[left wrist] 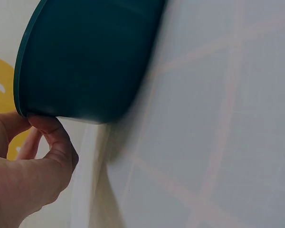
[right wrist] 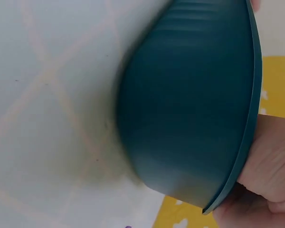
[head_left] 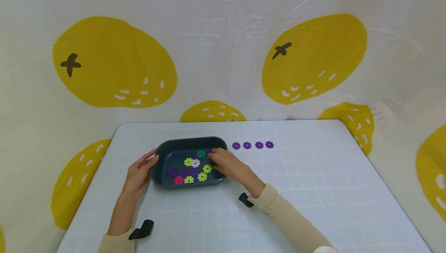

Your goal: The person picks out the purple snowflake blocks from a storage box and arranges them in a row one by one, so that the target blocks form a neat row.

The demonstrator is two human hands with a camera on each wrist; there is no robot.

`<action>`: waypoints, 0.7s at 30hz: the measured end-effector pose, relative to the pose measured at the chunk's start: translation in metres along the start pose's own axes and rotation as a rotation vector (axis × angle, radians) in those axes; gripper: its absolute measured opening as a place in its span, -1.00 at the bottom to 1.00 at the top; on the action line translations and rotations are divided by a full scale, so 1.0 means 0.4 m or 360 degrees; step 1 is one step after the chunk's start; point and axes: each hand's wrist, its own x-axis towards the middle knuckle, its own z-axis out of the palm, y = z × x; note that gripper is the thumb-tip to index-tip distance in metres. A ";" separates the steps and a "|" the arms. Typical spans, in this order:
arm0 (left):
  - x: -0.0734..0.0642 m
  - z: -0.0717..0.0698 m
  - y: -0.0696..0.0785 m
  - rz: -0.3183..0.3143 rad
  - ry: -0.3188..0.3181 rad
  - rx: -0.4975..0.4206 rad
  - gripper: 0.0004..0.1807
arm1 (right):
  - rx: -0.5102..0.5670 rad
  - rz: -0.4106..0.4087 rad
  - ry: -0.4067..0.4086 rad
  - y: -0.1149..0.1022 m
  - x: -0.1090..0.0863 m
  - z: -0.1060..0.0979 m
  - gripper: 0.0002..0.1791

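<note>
A dark teal tray (head_left: 188, 144) holds several notched plastic discs: yellow-green disc (head_left: 202, 176), white disc (head_left: 196, 163), green disc (head_left: 201, 154), pink disc (head_left: 179, 179) and purple disc (head_left: 173, 173) among them. My left hand (head_left: 137, 175) grips the tray's left end; in the left wrist view its thumb and fingers pinch the rim. Over the right end reaches my right hand (head_left: 228, 163), fingers bent down inside beside a purple disc and a yellow-green disc (head_left: 207, 168). The right wrist view shows the tray's outer wall (right wrist: 190, 104) covering those fingertips, so any grasp is hidden.
Several purple discs (head_left: 259, 145) lie in a row on the white gridded table (head_left: 313, 175), right of the tray. Behind the table hangs a pale cloth (head_left: 223, 59) printed with yellow fruit. Black wrist straps (head_left: 142, 229) show at both sleeves.
</note>
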 end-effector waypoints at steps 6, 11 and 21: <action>0.001 -0.002 -0.003 0.0006 -0.0006 -0.0008 -0.34 | -0.0105 0.0078 -0.0076 -0.012 0.009 0.000 -0.70; 0.002 -0.004 -0.005 0.0007 -0.0001 -0.0002 -0.35 | -0.0057 0.0117 -0.0153 -0.019 0.009 -0.007 -0.72; 0.005 -0.005 -0.005 0.0009 -0.0011 -0.0019 -0.31 | -0.0049 0.0102 -0.0248 -0.023 0.012 -0.024 -0.73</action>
